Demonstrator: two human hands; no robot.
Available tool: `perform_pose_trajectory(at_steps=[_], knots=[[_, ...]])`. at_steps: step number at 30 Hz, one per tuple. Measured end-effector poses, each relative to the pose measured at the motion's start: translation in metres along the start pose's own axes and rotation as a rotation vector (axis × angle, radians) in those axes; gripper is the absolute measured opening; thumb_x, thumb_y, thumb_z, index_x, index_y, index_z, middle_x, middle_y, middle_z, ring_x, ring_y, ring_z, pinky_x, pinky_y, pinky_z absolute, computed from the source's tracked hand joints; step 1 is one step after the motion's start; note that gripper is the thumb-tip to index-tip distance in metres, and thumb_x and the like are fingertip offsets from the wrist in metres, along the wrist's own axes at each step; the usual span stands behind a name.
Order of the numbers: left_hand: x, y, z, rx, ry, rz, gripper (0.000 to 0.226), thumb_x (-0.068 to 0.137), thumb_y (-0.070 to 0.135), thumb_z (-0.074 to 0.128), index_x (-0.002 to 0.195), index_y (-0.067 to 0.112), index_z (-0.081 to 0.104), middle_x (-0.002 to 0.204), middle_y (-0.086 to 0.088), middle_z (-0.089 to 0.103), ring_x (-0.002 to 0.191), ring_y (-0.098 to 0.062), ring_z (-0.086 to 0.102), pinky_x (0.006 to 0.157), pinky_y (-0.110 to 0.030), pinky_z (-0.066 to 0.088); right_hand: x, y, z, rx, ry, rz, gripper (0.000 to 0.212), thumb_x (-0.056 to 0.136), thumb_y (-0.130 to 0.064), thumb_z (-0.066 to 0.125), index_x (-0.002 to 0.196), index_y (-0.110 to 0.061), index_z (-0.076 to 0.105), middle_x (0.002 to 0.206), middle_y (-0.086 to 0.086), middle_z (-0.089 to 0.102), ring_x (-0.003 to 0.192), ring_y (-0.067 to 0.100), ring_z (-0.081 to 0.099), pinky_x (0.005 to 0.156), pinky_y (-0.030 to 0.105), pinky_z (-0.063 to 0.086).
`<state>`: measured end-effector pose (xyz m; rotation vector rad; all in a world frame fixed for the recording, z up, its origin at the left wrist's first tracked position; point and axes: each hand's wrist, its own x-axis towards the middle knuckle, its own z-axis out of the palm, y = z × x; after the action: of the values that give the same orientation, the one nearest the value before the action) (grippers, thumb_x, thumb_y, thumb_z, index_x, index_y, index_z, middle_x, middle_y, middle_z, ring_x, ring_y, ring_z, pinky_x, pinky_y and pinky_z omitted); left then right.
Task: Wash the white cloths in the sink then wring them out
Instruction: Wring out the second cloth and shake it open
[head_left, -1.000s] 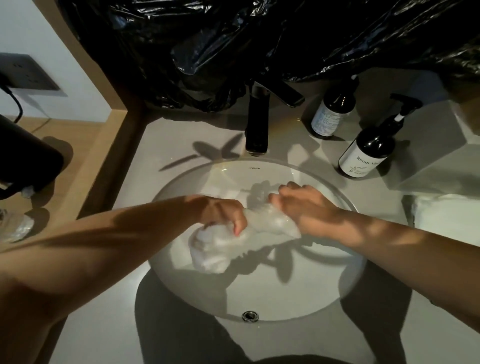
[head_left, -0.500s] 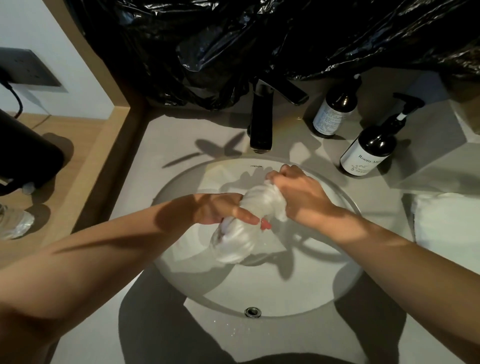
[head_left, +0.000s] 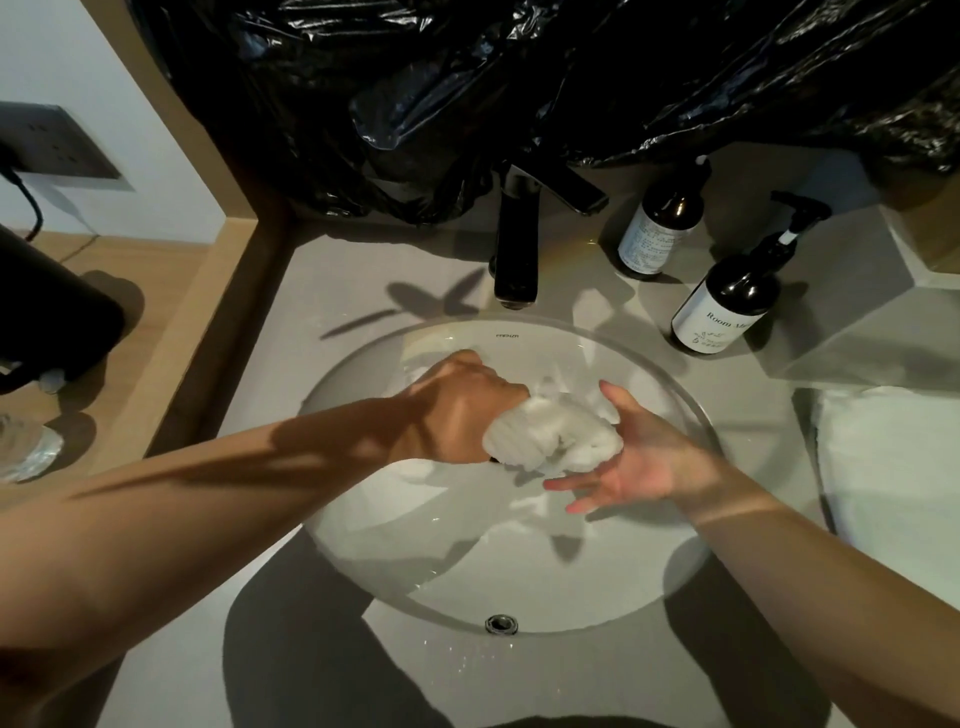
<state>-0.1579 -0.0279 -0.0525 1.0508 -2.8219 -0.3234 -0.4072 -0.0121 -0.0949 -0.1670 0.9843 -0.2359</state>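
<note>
A bunched, wet white cloth (head_left: 553, 436) is held above the water in the round white sink (head_left: 519, 587). My left hand (head_left: 462, 410) grips its left end in a fist, knuckles turned up. My right hand (head_left: 628, 457) lies palm up with straight, spread fingers, and the cloth's right end rests on the palm. More white cloth (head_left: 893, 467) lies folded on the counter at the right.
A black faucet (head_left: 517, 244) stands behind the basin. Two dark pump bottles (head_left: 660, 228) (head_left: 727, 306) sit at the back right. Black plastic sheeting (head_left: 519, 93) hangs over the rear. A wooden ledge (head_left: 171, 322) with a black appliance borders the left.
The cloth has been squeezed into a tighter wad. My right hand has let go and turned palm up beneath it; my left hand has rotated, still gripping.
</note>
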Motion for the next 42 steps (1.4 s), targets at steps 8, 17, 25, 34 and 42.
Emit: perform_pose_trajectory(at_steps=[8,17,25,34,42], knots=[[-0.001,0.009,0.016,0.021,-0.127,-0.178,0.04,0.075,0.029,0.068,0.112,0.016,0.061,0.097,0.0,0.068,0.089,-0.022,0.064,0.078,-0.029,0.045,0.017,-0.007,0.063,0.073,0.686,-0.487,0.028,0.079,-0.033,0.07,0.078,-0.005,0.064,0.075,0.015,0.065,0.059,0.024,0.061,0.052,0.026,0.047],[0.008,0.021,0.028,-1.544,-0.454,-0.621,0.052,0.046,0.006,0.071,0.098,0.002,0.067,0.074,-0.003,0.067,0.07,-0.019,0.066,0.067,-0.024,0.053,0.025,-0.031,0.079,-0.086,0.871,-0.866,0.03,0.073,-0.004,0.055,0.057,-0.017,0.033,0.059,0.003,0.028,0.066,0.021,0.03,0.058,0.03,0.027],[0.002,0.024,0.045,-2.074,-0.554,-0.501,0.059,0.035,0.026,0.089,0.09,0.011,0.074,0.067,-0.004,0.062,0.061,-0.015,0.062,0.064,-0.025,0.053,0.028,-0.035,0.086,-0.009,0.823,-0.851,0.034,0.077,0.005,0.053,0.052,-0.013,0.039,0.052,0.002,0.032,0.051,0.018,0.03,0.048,0.021,0.025],[0.008,0.031,0.025,-1.681,-0.517,-0.603,0.051,0.072,0.019,0.077,0.116,0.002,0.06,0.108,-0.014,0.068,0.104,-0.025,0.066,0.092,-0.031,0.052,0.019,-0.033,0.093,-0.282,0.752,-0.948,0.031,0.085,-0.006,0.056,0.057,-0.009,0.044,0.045,-0.003,0.034,0.042,0.014,0.031,0.041,0.018,0.026],[0.01,0.035,0.005,-0.417,-0.279,-0.641,0.018,0.076,0.025,0.068,0.09,0.017,0.059,0.082,0.004,0.062,0.079,-0.018,0.059,0.065,-0.024,0.041,-0.024,-0.028,0.029,-0.159,0.268,-0.356,0.031,0.071,-0.02,0.055,0.101,-0.012,0.057,0.088,0.009,0.054,0.079,0.028,0.056,0.068,0.044,0.05]])
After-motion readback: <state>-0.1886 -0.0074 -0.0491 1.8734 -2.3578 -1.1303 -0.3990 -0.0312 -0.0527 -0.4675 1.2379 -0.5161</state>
